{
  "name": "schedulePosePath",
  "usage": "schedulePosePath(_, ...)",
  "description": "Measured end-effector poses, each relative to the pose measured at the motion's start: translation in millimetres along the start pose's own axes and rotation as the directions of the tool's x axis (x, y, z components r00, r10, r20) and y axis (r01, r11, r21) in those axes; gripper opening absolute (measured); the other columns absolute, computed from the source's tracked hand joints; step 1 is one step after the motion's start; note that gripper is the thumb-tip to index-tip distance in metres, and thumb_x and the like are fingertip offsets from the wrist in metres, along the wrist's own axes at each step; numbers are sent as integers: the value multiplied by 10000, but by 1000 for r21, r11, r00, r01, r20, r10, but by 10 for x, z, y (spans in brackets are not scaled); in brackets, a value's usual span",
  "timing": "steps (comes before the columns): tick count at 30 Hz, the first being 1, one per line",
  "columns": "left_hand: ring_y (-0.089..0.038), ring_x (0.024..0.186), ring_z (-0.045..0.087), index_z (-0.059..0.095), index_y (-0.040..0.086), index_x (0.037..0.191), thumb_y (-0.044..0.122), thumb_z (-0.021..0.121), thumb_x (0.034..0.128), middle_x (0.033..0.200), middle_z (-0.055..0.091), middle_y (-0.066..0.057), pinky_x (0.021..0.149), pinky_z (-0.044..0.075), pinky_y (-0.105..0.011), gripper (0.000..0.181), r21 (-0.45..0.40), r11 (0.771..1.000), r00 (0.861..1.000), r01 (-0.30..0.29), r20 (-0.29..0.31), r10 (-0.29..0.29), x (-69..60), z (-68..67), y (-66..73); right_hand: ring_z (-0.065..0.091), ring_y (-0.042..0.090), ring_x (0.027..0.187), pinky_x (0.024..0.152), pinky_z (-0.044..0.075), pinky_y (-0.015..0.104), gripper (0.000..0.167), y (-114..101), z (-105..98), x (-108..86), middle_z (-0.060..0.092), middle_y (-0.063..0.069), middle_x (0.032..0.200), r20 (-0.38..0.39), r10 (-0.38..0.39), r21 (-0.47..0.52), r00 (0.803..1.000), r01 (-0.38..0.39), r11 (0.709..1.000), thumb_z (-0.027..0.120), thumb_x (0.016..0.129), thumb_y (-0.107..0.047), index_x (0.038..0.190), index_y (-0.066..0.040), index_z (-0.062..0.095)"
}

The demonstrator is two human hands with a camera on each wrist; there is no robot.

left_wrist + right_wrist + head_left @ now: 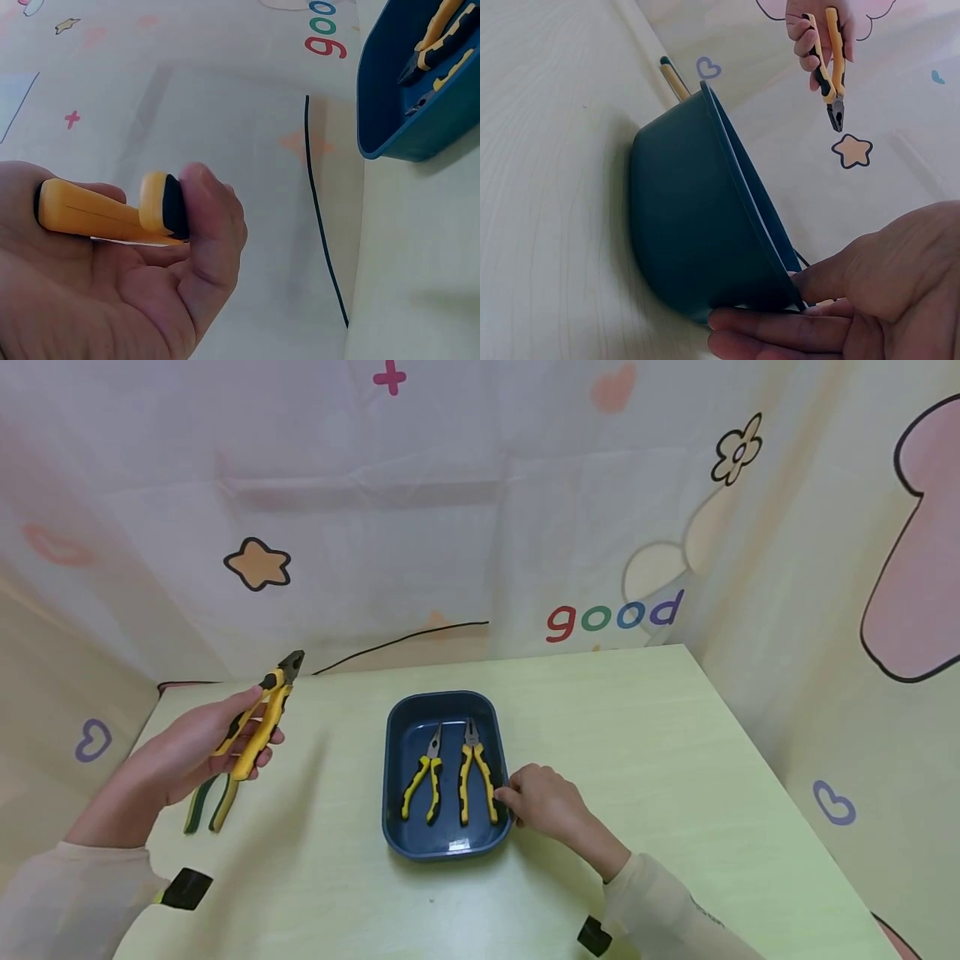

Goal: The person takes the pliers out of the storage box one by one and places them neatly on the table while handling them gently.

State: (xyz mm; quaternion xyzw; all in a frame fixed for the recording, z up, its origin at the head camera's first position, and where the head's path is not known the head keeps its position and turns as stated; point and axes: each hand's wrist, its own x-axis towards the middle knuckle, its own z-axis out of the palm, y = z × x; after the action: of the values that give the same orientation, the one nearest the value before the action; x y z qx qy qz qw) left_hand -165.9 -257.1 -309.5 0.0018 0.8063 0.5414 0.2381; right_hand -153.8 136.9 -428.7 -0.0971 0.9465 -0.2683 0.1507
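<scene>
Holding yellow pliers [263, 735] up by the handles, the left hand [186, 745] has its grip curled round them, left of the blue tray [408, 837]. With its grip, the right hand [551, 802] pinches the tray's right rim, maybe so it won't slide. Inside lie thin-nosed pliers [431, 760] and blunt pliers [472, 747], tips pointing far. The left hand blocks part of some green handles [197, 810] on the surface [637, 735].

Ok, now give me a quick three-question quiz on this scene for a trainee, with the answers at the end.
1. How many tools lie inside the blue tray?
2. True or false: the left hand holds raised pliers outside the tray.
3. What does the right hand grip? A) tabletop B) tray C) curtain

Key: 1. Two: narrow-nosed pliers and blunter-nosed pliers. 2. True. 3. B.
</scene>
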Motion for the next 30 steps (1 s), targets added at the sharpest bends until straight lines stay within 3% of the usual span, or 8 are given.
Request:
schedulePosePath(19,-206,811,603,231,-125,1462,503,198,1122,1069,585,-125,768,560,-372,715,100,994,997,40,-63,-34,50,7,-82,551,141,543,499,387,264,296,-2,-16,-8,653,20,622,-2,-2,4,1000,2,1000,680,1014,-234,761,-82,706)
schedulePosePath(30,-232,833,565,337,-153,1392,493,199,1123,1008,581,-113,729,540,-375,713,164,985,994,55,-98,-39,110,87,-159,541,144,539,498,378,261,299,-4,-14,5,662,33,629,8,7,7,1000,-7,1000,677,1015,-227,753,-86,707)
